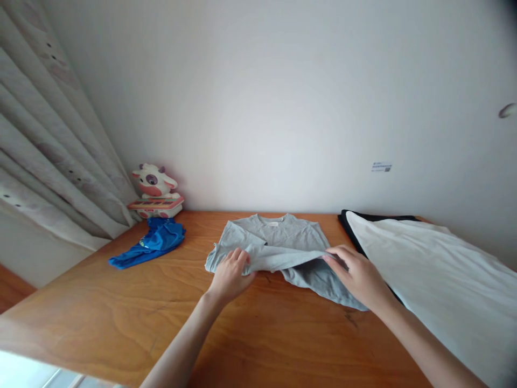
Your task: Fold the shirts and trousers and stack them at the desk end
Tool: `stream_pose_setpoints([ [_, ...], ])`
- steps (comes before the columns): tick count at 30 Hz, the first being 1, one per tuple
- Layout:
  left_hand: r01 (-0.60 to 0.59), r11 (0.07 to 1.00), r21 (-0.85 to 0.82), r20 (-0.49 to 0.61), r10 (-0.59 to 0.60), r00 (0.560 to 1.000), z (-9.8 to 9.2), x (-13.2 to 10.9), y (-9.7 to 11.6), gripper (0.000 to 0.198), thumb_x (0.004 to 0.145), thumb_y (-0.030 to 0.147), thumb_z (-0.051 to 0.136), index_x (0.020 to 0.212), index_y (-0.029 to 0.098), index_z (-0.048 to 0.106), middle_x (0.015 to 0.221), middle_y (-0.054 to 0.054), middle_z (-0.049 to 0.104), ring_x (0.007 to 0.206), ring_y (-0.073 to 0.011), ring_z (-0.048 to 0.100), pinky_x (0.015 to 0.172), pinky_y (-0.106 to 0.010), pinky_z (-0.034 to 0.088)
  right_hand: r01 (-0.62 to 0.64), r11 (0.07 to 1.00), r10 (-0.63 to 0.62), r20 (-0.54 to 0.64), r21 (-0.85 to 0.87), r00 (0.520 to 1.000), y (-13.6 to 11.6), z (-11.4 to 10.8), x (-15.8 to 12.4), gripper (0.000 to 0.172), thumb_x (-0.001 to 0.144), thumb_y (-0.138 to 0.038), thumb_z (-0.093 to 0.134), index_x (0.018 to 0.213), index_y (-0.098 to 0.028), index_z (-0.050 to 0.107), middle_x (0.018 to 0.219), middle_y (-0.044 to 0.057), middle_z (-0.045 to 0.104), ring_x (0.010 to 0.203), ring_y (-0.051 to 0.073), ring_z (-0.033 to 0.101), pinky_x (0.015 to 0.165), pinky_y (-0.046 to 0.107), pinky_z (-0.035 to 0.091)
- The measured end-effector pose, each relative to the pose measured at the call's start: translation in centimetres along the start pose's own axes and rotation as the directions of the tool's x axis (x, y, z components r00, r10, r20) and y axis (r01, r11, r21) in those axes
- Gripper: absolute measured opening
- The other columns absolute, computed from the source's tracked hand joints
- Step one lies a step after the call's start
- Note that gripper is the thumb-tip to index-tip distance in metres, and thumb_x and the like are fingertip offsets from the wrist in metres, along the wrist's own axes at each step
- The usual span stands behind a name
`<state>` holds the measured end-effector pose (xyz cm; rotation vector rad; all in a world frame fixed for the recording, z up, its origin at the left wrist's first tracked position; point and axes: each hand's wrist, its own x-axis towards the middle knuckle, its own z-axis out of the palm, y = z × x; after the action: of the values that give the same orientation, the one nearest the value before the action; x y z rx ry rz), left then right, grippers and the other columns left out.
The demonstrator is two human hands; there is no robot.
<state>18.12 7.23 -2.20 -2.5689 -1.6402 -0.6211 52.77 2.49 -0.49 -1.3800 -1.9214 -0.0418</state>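
A grey shirt point(283, 234) lies on the wooden table with its collar toward the wall, its left part folded inward. My left hand point(232, 272) is closed on the shirt's near left edge, fingers on top of the cloth. Between thumb and fingers of my right hand point(353, 272) a piece of the near edge is pinched and lifted off the table. Under that raised edge a grey flap hangs loose and spreads toward the front right.
At the left lies a crumpled blue garment point(159, 241), before a cow-shaped toy keyboard point(155, 191). White cloth point(428, 258) over something black point(346, 221) covers the table's right side. A curtain point(52, 124) hangs left; the wall rises behind the wooden table point(133, 307).
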Motion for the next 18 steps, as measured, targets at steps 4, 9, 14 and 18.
stream_pose_setpoints([
  [4,0.067,0.997,-0.034,0.077,-0.064,0.995,-1.6,-3.3,-5.5,0.033,0.083,0.052,0.071,0.075,0.024,0.054,0.081,-0.002,0.066,0.075,-0.0232,0.063,0.067,-0.031,0.039,0.080,0.996,-0.069,0.221,-0.042,0.973,1.5,-0.7,-2.7,0.028,0.093,-0.052,0.063,0.108,-0.028,0.070,0.111,0.007,0.072,0.103,0.026,0.070,0.091,0.041,0.056],
  [9,0.395,0.917,-0.053,0.105,-0.388,0.916,-1.6,-5.6,-9.7,0.044,0.082,0.066,0.065,0.073,0.025,0.054,0.073,-0.001,0.065,0.066,-0.0209,0.060,0.060,-0.029,0.034,0.089,0.992,-0.057,0.316,-0.089,0.947,2.3,0.6,-5.9,0.047,0.086,-0.051,0.072,0.128,-0.033,0.064,0.125,0.007,0.069,0.114,0.028,0.067,0.098,0.044,0.054],
  [14,0.325,0.925,-0.199,0.080,-0.315,0.946,-0.5,-4.5,-9.9,0.029,0.089,0.051,0.057,0.075,0.025,0.060,0.077,-0.003,0.068,0.074,-0.0218,0.065,0.068,-0.029,0.042,0.128,0.984,-0.097,0.234,-0.121,0.967,2.3,2.9,-5.7,0.028,0.091,-0.042,0.065,0.117,-0.031,0.067,0.112,0.006,0.071,0.102,0.027,0.070,0.089,0.042,0.057],
  [18,0.355,0.883,-0.307,-0.027,-0.381,0.924,0.3,-3.7,-10.0,0.030,0.085,0.055,0.061,0.089,0.026,0.059,0.087,-0.004,0.070,0.073,-0.0214,0.068,0.070,-0.030,0.048,0.174,0.972,-0.133,0.241,-0.158,0.961,2.5,3.5,-5.8,0.030,0.092,-0.039,0.065,0.120,-0.030,0.066,0.110,0.005,0.071,0.099,0.028,0.071,0.087,0.044,0.058],
])
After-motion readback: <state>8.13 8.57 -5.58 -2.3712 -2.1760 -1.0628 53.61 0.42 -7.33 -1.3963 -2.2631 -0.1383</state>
